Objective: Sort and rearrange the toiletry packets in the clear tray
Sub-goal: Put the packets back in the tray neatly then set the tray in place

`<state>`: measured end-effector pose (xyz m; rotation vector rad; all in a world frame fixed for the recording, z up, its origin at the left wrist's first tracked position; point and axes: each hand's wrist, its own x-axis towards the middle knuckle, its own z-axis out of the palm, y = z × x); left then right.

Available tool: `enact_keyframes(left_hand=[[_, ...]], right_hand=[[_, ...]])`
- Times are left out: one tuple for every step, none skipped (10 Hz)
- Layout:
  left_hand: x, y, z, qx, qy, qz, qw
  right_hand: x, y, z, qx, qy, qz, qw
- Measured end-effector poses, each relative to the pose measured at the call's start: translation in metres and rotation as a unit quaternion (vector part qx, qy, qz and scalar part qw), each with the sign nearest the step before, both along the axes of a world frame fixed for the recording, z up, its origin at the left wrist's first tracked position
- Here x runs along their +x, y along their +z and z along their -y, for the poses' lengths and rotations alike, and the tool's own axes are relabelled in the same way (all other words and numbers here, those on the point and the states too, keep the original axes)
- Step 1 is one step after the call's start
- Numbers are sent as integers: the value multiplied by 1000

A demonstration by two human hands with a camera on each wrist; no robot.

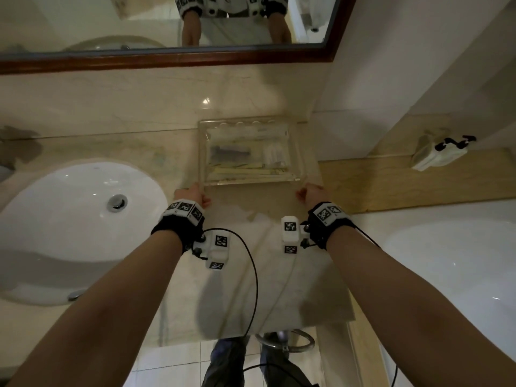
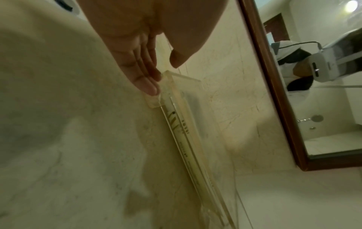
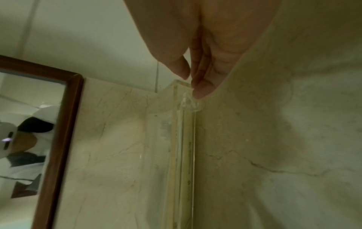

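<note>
Tray look: the clear tray, a shallow transparent rectangle, is seen at centre frame on the marble counter, against the back wall.
Contents: toiletry packets are laid flat inside; the count cannot be told.
Left hand: straight fingers are pressed on the near left corner.
Right hand: relaxed fingers are touching the near right corner, nothing clasped.
Edges: the sink lies lower left; bare counter is left below the tray.

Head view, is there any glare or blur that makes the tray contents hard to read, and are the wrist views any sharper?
Head view: dim, glare spot on the wall, tray contents soft. Left wrist view: hand and tray edge blurred. Right wrist view: dim and soft, greenish.
</note>
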<state>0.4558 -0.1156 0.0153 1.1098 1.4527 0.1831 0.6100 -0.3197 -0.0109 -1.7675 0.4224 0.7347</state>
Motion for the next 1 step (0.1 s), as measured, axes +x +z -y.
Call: enact_keyframes(left_hand=[[-5,10,-8,25,-42,-32,998]], right_hand=[[1,17,-3,-18,31,-5,999]])
